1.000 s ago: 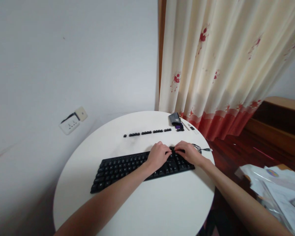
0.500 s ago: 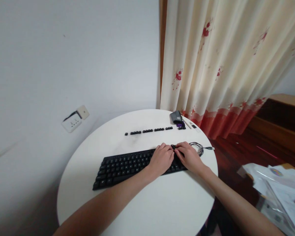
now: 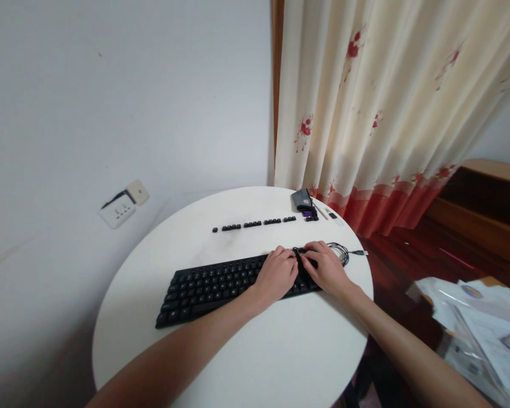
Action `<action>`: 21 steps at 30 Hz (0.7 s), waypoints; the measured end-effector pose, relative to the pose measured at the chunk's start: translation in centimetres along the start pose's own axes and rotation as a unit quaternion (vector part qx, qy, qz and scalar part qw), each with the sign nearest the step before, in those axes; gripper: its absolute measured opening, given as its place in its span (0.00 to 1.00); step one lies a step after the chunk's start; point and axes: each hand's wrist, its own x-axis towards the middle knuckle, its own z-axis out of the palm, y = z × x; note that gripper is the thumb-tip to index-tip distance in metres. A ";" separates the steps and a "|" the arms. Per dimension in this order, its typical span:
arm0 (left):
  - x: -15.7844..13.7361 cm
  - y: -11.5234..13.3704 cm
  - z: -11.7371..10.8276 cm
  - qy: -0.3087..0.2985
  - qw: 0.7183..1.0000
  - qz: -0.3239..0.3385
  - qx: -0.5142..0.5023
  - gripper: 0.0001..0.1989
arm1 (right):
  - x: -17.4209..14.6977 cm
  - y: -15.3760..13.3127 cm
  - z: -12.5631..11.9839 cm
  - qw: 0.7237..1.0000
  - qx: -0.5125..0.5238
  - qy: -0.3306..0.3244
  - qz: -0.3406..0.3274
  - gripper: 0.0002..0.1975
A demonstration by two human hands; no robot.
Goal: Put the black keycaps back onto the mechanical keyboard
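Note:
A black keyboard (image 3: 221, 282) lies slantwise on the round white table (image 3: 238, 362). My left hand (image 3: 279, 271) covers part of its right half, fingers curled down at the far edge. Close beside it, my right hand (image 3: 325, 268) bends over the keyboard's right end, thumb and fingers drawn together. Their fingertips nearly meet at the top edge of the keyboard; any small part between them is hidden. Beyond the keyboard, small black keycaps (image 3: 252, 224) stand in a row of short groups, with a single keycap (image 3: 215, 230) at the left end.
At the table's far right are a grey pouch (image 3: 301, 199), a purple item (image 3: 308, 214), more black keycaps (image 3: 311, 219) and a thin white stick (image 3: 321, 210). A coiled black cable (image 3: 342, 253) with a USB plug (image 3: 359, 253) lies right of my hands. Papers (image 3: 488, 317) sit off the table.
The view has shifted slightly, moving everything a little left in the picture. Both hands stay at the same part of the keyboard, with only slight finger movement.

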 end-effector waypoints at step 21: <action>-0.1 0.0 0.2 0.001 1.000 0.004 0.020 0.11 | -0.2 0.8 0.3 1.000 0.028 0.012 0.005 0.10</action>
